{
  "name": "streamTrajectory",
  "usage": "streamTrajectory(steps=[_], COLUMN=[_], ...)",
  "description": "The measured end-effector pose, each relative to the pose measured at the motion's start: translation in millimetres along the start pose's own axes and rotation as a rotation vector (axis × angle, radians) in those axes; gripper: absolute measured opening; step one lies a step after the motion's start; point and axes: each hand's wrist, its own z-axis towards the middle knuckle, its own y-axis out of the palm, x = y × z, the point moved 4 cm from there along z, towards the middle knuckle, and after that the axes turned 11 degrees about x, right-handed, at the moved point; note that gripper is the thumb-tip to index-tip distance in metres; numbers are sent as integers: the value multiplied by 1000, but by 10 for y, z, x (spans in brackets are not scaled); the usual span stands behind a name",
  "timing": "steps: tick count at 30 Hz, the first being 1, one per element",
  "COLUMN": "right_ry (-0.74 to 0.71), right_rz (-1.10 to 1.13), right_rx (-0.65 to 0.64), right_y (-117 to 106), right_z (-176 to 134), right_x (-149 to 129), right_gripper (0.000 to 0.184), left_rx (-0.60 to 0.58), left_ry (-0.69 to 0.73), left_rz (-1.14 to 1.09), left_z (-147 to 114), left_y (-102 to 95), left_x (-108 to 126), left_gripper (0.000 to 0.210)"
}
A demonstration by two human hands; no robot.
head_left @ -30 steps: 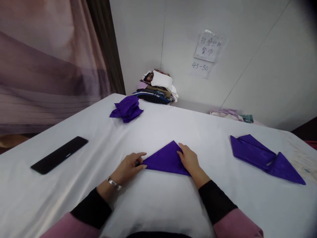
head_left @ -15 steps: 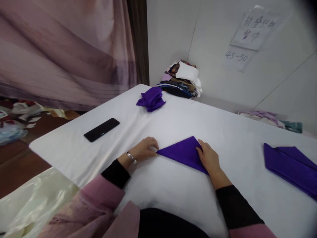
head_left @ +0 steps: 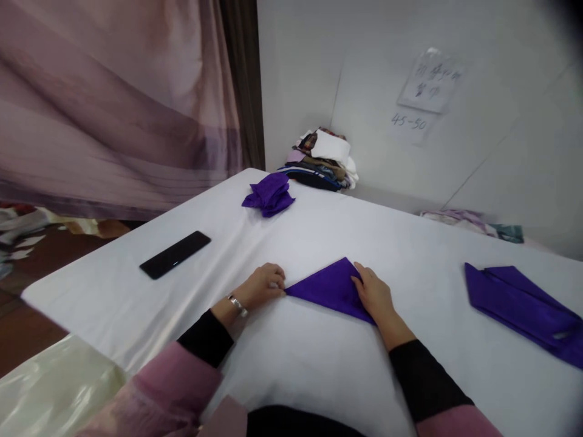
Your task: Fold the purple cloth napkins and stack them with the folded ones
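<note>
Grip of the left hand (head_left: pixel 264 284) is closed at the left tip of a flat, purple cloth triangle (head_left: pixel 321 290), thumb and forefinger meeting there. The right hand (head_left: pixel 376 294) lies over its right end, fingers along the sloping edge; whether it pinches or only presses, I cannot tell. Holding both ends probably keeps the folded layers even. This triangle lies on the white-covered tabletop (head_left: pixel 319 358), directly before the person, presumably because both hands reach it easily there. To the right, well apart, lies a folded, purple cloth piece (head_left: pixel 505 303), partly out of view. To the left is a black, flat, rectangular object (head_left: pixel 175 255), perhaps set aside to leave working room. Farther, a crumpled, purple cloth heap (head_left: pixel 269 194) sits near the far edge, before a multicoloured clothing stack (head_left: pixel 321 164).
</note>
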Motion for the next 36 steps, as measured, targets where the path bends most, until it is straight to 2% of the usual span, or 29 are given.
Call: streamTrajectory(steps=[10, 16, 18, 20, 22, 23, 25, 28, 32, 36], right_ry=[14, -35, -46, -41, -30, -27, -28, -33, -33, -20], right_rz=[3, 56, 71, 67, 56, 54, 60, 67, 43, 26], right_rx=[-1, 22, 21, 8, -4, -10, -19, -36, -54, -53], right_y=[-16, -28, -24, -16, -10, -8, -9, -23, -71, -141], right_z=[38, 28, 28, 32, 39, 42, 48, 50, 46, 47], right_x=[-30, -41, -46, -49, -51, -52, -57, -65, -97, -135], right_gripper=[41, 42, 43, 43, 44, 44, 45, 45, 46, 46], left_rx=[-40, -84, -32, 70, 137, 135, 74, -24, -67, -42], left_ry=[6, -7, -1, 43, 148, 217, 332, 385, 313, 322], left_rz=[30, 85, 101, 107, 114, 121, 154, 253, 390, 440], left_z=[4, 11, 34, 69, 112, 137, 202, 331, 458, 484], left_y=[-58, -81, -71, -19, 115, 218, 468, 842, 1166, 1270], left_x=[22, 33, 111, 261, 479, 602, 823, 994, 904, 752], left_gripper=[9, 8, 14, 26, 31, 32, 36, 46, 61, 66])
